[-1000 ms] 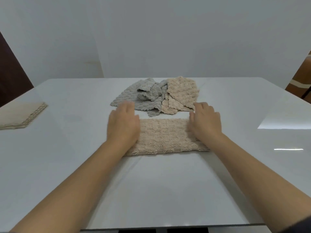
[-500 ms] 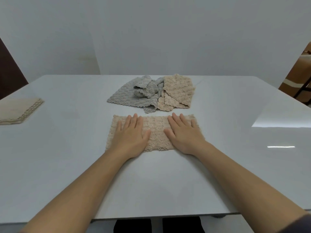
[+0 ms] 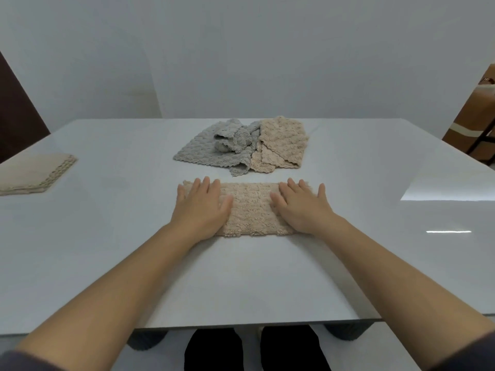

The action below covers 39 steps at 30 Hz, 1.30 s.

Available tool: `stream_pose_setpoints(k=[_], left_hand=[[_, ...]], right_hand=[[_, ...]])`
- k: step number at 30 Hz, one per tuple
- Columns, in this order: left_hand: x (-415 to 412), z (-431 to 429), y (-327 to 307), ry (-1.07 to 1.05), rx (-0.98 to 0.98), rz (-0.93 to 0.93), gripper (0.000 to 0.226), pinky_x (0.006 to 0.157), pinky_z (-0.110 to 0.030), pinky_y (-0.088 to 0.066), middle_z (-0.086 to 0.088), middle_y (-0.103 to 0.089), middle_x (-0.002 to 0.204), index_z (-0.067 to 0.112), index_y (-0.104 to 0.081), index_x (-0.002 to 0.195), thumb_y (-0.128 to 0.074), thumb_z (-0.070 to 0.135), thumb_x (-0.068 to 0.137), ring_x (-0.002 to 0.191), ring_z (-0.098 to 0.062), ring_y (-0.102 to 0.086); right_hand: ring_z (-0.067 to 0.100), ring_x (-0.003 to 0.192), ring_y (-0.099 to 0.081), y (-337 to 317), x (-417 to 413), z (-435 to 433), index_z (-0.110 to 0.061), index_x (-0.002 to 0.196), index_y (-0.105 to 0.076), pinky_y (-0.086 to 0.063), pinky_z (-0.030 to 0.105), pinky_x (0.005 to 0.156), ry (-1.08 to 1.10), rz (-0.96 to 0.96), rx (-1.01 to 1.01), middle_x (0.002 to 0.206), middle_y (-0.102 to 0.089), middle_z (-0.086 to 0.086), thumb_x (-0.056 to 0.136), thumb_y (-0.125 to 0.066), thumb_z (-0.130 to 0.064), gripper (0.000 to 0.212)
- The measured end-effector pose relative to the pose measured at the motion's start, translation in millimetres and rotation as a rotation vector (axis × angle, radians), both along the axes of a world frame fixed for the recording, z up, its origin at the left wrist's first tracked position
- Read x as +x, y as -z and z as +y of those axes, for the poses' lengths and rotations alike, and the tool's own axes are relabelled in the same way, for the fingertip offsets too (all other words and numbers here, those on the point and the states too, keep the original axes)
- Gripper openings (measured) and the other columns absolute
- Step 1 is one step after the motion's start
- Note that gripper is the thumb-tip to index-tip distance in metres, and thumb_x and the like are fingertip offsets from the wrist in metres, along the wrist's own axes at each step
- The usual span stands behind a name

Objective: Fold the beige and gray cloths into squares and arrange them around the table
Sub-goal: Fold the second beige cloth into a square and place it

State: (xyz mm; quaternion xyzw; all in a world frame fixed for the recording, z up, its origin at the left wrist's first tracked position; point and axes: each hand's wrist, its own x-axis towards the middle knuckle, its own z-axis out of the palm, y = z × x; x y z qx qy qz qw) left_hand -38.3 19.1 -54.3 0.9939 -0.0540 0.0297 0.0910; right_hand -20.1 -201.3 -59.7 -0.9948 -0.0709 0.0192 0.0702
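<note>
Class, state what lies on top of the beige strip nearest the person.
On the beige strip, the left hand and right hand lie flat, fingers straight. The cloth beneath them is covered.

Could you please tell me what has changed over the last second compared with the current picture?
The left hand and right hand, curled at the ends of the folded beige cloth a second ago, flattened near its middle, then slid apart, smoothing it. The cloth, the heap of gray and beige cloths behind it and the folded beige square at the left of the table stayed put.
</note>
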Motion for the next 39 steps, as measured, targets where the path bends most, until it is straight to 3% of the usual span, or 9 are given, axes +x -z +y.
stream_pose_setpoints(k=[2, 6, 11, 18, 24, 26, 29, 33, 39], left_hand=[[6, -14, -7, 0.001, -0.062, -0.212, 0.053, 0.117, -0.053, -0.006, -0.004, -0.037, 0.148, 0.013, -0.033, 0.143, -0.022, 0.039, 0.098, 0.139, -0.02, -0.027], [17, -46, -10, 0.041, -0.068, -0.415, 0.042, 0.115, -0.05, -0.016, -0.004, -0.052, 0.131, 0.012, -0.044, 0.133, -0.038, 0.024, 0.093, 0.125, -0.022, -0.043], [23, -50, 9, 0.068, -0.134, -0.449, 0.047, 0.111, -0.049, -0.024, -0.006, -0.057, 0.119, 0.009, -0.051, 0.123, -0.035, 0.015, 0.079, 0.115, -0.025, -0.05], [18, -11, 18, 0.03, -0.126, -0.461, 0.035, 0.108, -0.05, -0.024, -0.008, -0.057, 0.109, 0.006, -0.05, 0.116, -0.037, 0.009, 0.084, 0.102, -0.029, -0.052], [13, 27, 20, -0.052, -0.097, -0.44, 0.029, 0.111, -0.049, -0.018, -0.005, -0.057, 0.113, 0.011, -0.05, 0.116, -0.033, 0.018, 0.092, 0.108, -0.026, -0.05], [12, 33, 21, -0.092, -0.091, -0.354, 0.033, 0.114, -0.052, -0.011, -0.005, -0.055, 0.123, 0.012, -0.047, 0.124, -0.031, 0.02, 0.096, 0.12, -0.024, -0.045], [15, 34, 22, -0.105, -0.064, -0.168, 0.05, 0.116, -0.056, 0.003, -0.003, -0.031, 0.153, 0.013, -0.028, 0.147, -0.021, 0.028, 0.1, 0.146, -0.02, -0.015], [20, 36, 21, -0.105, 0.028, 0.006, 0.057, 0.115, -0.058, 0.009, 0.003, -0.002, 0.162, 0.018, -0.008, 0.154, -0.01, 0.036, 0.1, 0.148, -0.017, 0.008], [22, 36, 22, -0.124, 0.081, 0.049, 0.058, 0.114, -0.058, 0.011, 0.005, 0.002, 0.162, 0.02, -0.006, 0.154, -0.007, 0.041, 0.1, 0.148, -0.017, 0.012]], right_hand=[[0.032, 0.138, -0.026, -8, 7, 9, -0.014, 0.122, -0.046, -0.008, 0.063, 0.112, 0.002, -0.122, 0.03, 0.137, -0.042, 0.008, 0.098, -0.012, -0.038, 0.047], [0.028, 0.147, -0.012, -3, 16, 34, -0.009, 0.145, -0.032, -0.006, 0.055, 0.117, -0.003, -0.201, 0.037, 0.157, -0.025, 0.009, 0.101, -0.017, -0.032, 0.051], [0.029, 0.148, -0.008, 18, 17, 34, -0.009, 0.151, -0.022, -0.005, 0.053, 0.118, 0.083, -0.13, 0.057, 0.159, -0.019, 0.01, 0.101, -0.017, -0.036, 0.056], [0.029, 0.148, -0.009, 17, 17, 34, -0.007, 0.153, -0.017, -0.004, 0.052, 0.119, 0.084, -0.112, 0.084, 0.16, -0.018, 0.01, 0.1, -0.018, -0.035, 0.06], [0.028, 0.148, -0.009, 16, 18, 34, -0.008, 0.153, -0.017, -0.004, 0.052, 0.119, 0.078, -0.112, 0.087, 0.16, -0.019, 0.009, 0.1, -0.018, -0.036, 0.06], [0.029, 0.148, -0.008, 15, 17, 33, -0.009, 0.153, -0.016, -0.003, 0.053, 0.118, 0.076, -0.108, 0.082, 0.16, -0.018, 0.01, 0.1, -0.018, -0.036, 0.06], [0.031, 0.149, -0.002, 3, 14, 41, -0.011, 0.153, -0.014, 0.0, 0.056, 0.118, 0.076, -0.153, 0.051, 0.161, -0.012, 0.012, 0.1, -0.017, -0.037, 0.06], [0.028, 0.149, 0.006, -14, 6, 92, -0.014, 0.153, -0.013, 0.004, 0.056, 0.118, -0.051, -0.292, 0.071, 0.162, -0.005, 0.01, 0.101, -0.02, -0.036, 0.057], [0.026, 0.149, 0.005, 6, 2, 131, -0.018, 0.152, -0.02, 0.004, 0.056, 0.117, -0.12, -0.33, 0.108, 0.162, -0.009, 0.008, 0.1, -0.025, -0.032, 0.054]])
